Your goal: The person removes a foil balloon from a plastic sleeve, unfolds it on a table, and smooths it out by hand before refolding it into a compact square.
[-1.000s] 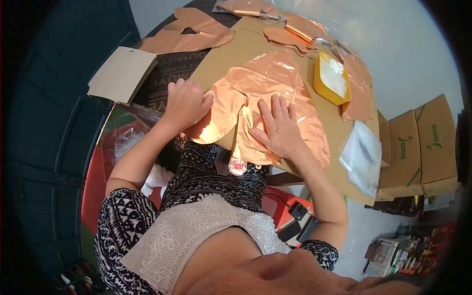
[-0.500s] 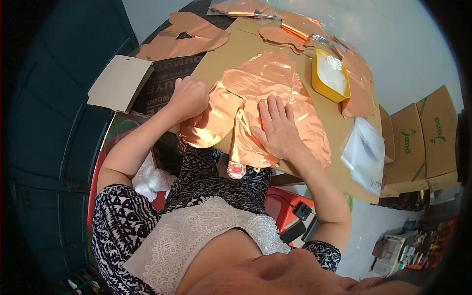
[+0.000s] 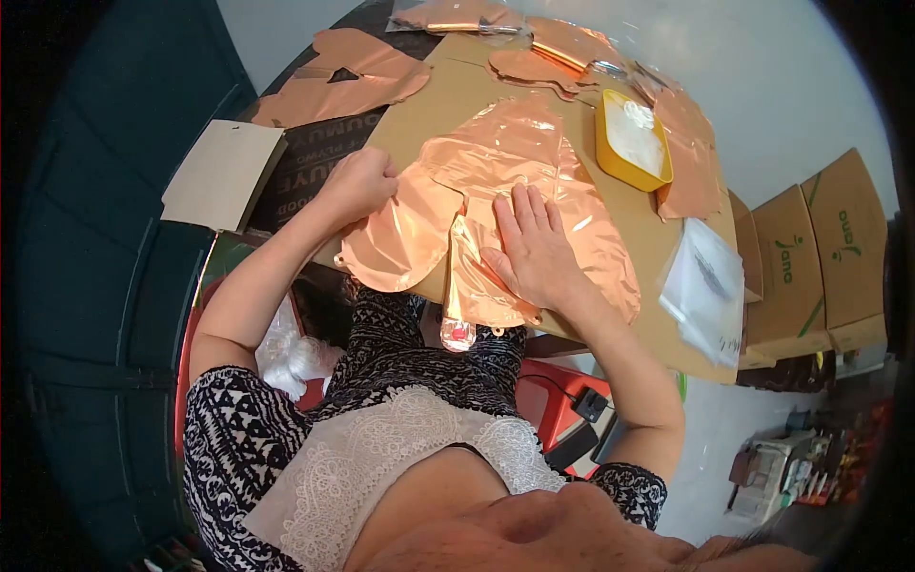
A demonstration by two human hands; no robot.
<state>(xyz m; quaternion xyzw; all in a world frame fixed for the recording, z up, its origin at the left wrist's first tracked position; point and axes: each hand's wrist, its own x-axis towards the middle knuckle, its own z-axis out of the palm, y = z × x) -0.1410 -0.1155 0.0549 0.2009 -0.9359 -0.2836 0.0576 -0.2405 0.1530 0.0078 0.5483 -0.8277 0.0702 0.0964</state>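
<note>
A flat copper-coloured foil balloon (image 3: 500, 143) lies spread out, its lower part reaching past the near edge of the cardboard sheet (image 3: 419, 95). My right hand (image 3: 536, 243) rests palm down on the middle of the foil, fingers stretched out. Curled closed, my left hand (image 3: 360, 183) is at the upper edge of the foil's left lobe. What its fingers grip, if anything, is hidden. A narrow foil tail with a red mark (image 3: 458, 334) hangs over the edge towards my lap.
A yellow tub with white contents (image 3: 602, 143) stands at right, near clear plastic bags (image 3: 703, 291). More flat copper foil pieces (image 3: 357, 81) lie around the back. A beige box (image 3: 221, 172) is at left, cardboard cartons (image 3: 786, 267) at right.
My left hand has shifted slightly left and turned, and the foil's left lobe beside it lies flatter. My right hand stays on the foil. The whole view has shifted slightly.
</note>
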